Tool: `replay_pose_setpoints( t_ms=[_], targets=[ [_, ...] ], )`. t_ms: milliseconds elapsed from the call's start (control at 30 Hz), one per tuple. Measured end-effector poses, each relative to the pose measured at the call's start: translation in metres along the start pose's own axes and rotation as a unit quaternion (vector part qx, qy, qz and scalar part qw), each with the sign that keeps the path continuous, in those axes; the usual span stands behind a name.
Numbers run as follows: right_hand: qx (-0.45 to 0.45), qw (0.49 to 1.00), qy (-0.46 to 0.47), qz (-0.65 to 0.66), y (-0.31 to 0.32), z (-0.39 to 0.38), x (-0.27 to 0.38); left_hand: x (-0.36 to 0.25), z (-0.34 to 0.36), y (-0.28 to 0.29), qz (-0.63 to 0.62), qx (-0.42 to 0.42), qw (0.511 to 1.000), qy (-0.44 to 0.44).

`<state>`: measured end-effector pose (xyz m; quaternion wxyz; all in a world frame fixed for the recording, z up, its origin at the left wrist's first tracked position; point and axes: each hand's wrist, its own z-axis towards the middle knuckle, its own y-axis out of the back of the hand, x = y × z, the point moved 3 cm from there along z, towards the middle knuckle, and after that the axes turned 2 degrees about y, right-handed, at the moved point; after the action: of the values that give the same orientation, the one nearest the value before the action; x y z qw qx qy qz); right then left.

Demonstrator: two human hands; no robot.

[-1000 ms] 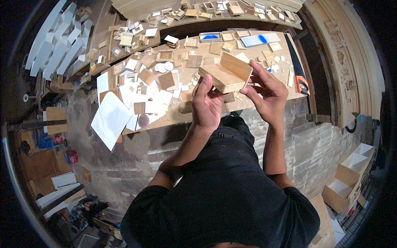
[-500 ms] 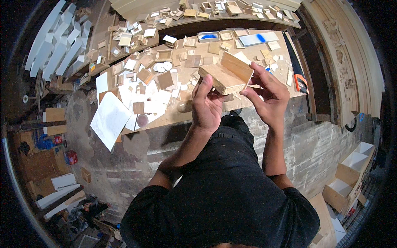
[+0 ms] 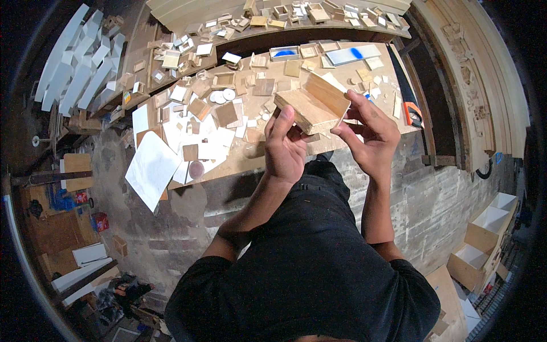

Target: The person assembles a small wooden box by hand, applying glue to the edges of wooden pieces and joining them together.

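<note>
Between my two hands, above the table's near edge, is a small wooden piece (image 3: 310, 108) made of flat boards, with one board standing up along its far right side. My left hand (image 3: 286, 148) grips its near left corner, thumb on top and fingers underneath. At its right end, my right hand (image 3: 373, 128) pinches the edge with thumb and fingers; the exact contact of the fingertips is partly hidden. Below and beyond it spreads the wooden worktable (image 3: 245, 165), covered with small wood blocks, little open boxes and scraps.
White sheets (image 3: 152, 168) overhang the table's left front edge. A handsaw with an orange and black handle (image 3: 412, 114) lies along the right edge. A white board with a blue patch (image 3: 345, 55) lies at the back. White-lined wooden boxes (image 3: 476, 256) stand on the floor at right.
The wooden piece stays in both hands, almost in the same place, with only a very slight tilt. The view has shifted a little; nothing was let go.
</note>
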<state>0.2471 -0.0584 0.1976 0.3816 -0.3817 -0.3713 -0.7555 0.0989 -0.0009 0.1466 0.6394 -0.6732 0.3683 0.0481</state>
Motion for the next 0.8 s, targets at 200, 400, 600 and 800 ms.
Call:
replay_pose_setpoints(
  t_ms=[200, 400, 600, 800],
  targets=[
    [-0.011, 1.0, 0.023, -0.008, 0.001, 0.001, 0.001, -0.001, 0.001, 0.0, 0.002, 0.005, 1.0, 0.005],
    [-0.022, 0.999, 0.027, 0.0, 0.0, -0.001, -0.002, -0.003, -0.001, 0.0, 0.018, 0.02, 1.0, -0.013],
    [0.0, 0.994, -0.027, 0.102, 0.002, -0.01, -0.016, -0.007, 0.003, 0.001, 0.091, 0.067, 0.989, -0.095],
    [0.048, 0.973, -0.072, 0.214, -0.002, -0.011, -0.021, -0.013, -0.001, -0.007, 0.177, 0.118, 0.963, -0.163]
  ],
)
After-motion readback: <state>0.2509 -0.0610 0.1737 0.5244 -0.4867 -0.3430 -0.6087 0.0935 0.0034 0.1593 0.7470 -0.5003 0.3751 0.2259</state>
